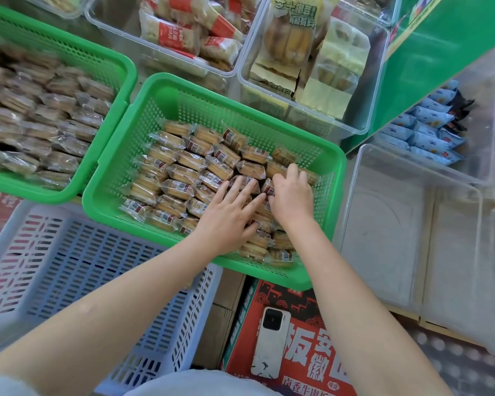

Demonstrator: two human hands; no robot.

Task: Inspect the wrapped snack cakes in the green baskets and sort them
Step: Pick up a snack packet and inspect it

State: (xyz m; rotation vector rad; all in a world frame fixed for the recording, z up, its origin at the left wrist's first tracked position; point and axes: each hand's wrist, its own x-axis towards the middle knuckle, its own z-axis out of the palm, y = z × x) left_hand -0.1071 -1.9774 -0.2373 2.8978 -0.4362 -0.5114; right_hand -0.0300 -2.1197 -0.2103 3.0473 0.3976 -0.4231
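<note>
Checking step: both hands in middle green basket (166, 90) full of snack cakes (183, 172). Left hand (229, 212) flat, fingers straight on cakes. Right hand (290, 192) pinches one cake. Next: lift, look, sort.

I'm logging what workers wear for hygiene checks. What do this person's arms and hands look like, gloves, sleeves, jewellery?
Both arms are bare from the bottom edge of the picture to the fingertips: no sleeves show. The left hand and right hand wear no gloves, and no rings, watch or bracelet are visible. Nails look short and unpainted, though blur limits detail. Light grey fabric shows at the bottom edge.
</note>
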